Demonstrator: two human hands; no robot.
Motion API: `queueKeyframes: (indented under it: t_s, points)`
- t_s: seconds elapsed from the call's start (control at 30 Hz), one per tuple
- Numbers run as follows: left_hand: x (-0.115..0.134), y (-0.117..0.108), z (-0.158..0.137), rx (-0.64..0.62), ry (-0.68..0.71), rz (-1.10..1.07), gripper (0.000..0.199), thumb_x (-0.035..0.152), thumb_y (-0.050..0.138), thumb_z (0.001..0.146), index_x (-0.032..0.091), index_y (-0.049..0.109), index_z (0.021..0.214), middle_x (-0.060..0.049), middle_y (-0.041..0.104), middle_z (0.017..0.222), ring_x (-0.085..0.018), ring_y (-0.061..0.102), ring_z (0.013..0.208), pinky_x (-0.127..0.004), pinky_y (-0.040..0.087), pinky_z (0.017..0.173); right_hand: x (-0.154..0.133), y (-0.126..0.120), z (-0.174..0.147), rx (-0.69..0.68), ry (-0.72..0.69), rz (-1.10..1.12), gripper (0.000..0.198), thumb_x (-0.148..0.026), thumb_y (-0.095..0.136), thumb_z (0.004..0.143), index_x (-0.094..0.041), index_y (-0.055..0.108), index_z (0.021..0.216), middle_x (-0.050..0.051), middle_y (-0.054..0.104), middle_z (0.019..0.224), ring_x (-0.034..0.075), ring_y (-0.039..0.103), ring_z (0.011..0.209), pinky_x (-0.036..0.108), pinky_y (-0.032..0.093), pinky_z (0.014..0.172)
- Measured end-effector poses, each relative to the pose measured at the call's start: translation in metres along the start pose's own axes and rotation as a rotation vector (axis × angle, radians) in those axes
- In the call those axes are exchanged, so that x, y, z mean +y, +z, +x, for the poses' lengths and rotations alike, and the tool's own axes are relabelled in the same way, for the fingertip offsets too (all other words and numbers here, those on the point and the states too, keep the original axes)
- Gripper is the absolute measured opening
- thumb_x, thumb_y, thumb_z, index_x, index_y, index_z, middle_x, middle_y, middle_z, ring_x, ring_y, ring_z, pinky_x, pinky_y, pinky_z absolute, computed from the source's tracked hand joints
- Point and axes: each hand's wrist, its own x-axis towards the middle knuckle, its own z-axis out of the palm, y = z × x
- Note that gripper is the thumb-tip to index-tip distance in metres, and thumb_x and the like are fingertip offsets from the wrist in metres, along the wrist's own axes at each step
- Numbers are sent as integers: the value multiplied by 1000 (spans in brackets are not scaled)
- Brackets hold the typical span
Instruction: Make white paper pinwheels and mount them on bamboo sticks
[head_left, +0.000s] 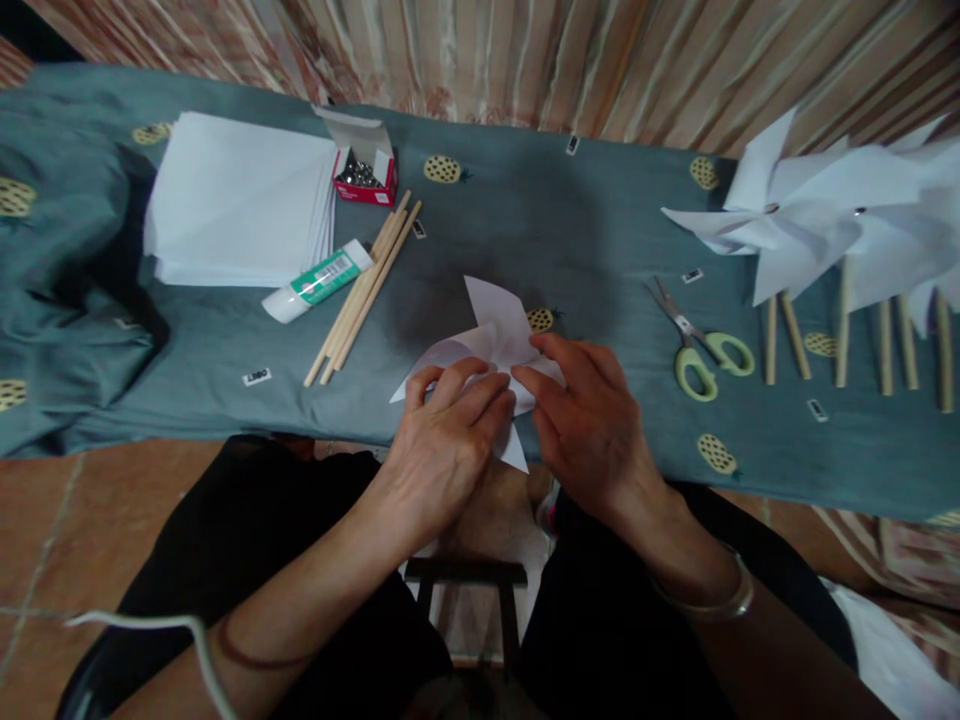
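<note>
A white paper pinwheel [501,312] with folded blades lies at the near edge of the cloth-covered table, under both of my hands. My left hand [456,425] presses on its left side and middle, fingers bent and closed over the paper. From the right, my right hand [589,410] grips a blade, with thumb and index finger near the pinwheel's centre. The centre itself is partly hidden by my fingers. One paper point sticks out below, past the table edge, and another stands up at the top.
Left are a paper stack [244,200], a red box of metal pins [366,172], a glue tube [318,280] and several wooden sticks [367,292]. Right are green-handled scissors [694,338] and several paper pinwheels on sticks [814,215]. A patterned tablecloth [585,240] covers the table.
</note>
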Motion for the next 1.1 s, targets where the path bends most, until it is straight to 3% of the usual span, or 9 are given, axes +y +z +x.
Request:
queueKeyframes:
  t_s: [0.17, 0.4, 0.63, 0.83, 1.1]
  points:
    - [0, 3, 0, 3, -3, 10, 31, 11, 41, 95, 12, 62, 118, -10, 67, 123, -29, 50, 124, -45, 36, 96, -3, -2, 0, -78, 36, 16, 29, -12, 45, 93, -20, 66, 111, 14, 52, 139, 31, 46, 129, 50, 45, 103]
    - [2, 5, -2, 53, -25, 45, 30, 12, 42, 94, 13, 62, 117, -11, 64, 123, -29, 48, 126, -47, 37, 100, -3, 2, -2, -32, -1, -15, 28, -12, 43, 93, -15, 66, 108, 17, 51, 138, 29, 45, 127, 47, 44, 104]
    - [1, 7, -2, 113, -20, 92, 28, 18, 43, 96, 16, 63, 115, -12, 62, 126, -31, 47, 125, -49, 40, 99, -5, 4, -5, -101, 46, 12, 36, -11, 43, 91, -28, 59, 118, 8, 47, 143, 29, 42, 133, 49, 45, 103]
    - [2, 6, -3, 93, -20, 130, 29, 19, 44, 96, 17, 61, 119, -12, 57, 135, -31, 44, 128, -48, 38, 102, -5, 10, -6, -107, 8, -119, 35, -11, 51, 88, -22, 56, 121, 12, 43, 146, 29, 38, 135, 47, 46, 101]
    - [1, 4, -1, 47, -23, 97, 30, 18, 45, 95, 14, 63, 119, -16, 52, 142, -33, 42, 129, -51, 37, 101, -7, 7, -3, -137, 2, -99, 34, -13, 51, 90, -19, 57, 123, 16, 44, 149, 33, 36, 140, 47, 45, 100]
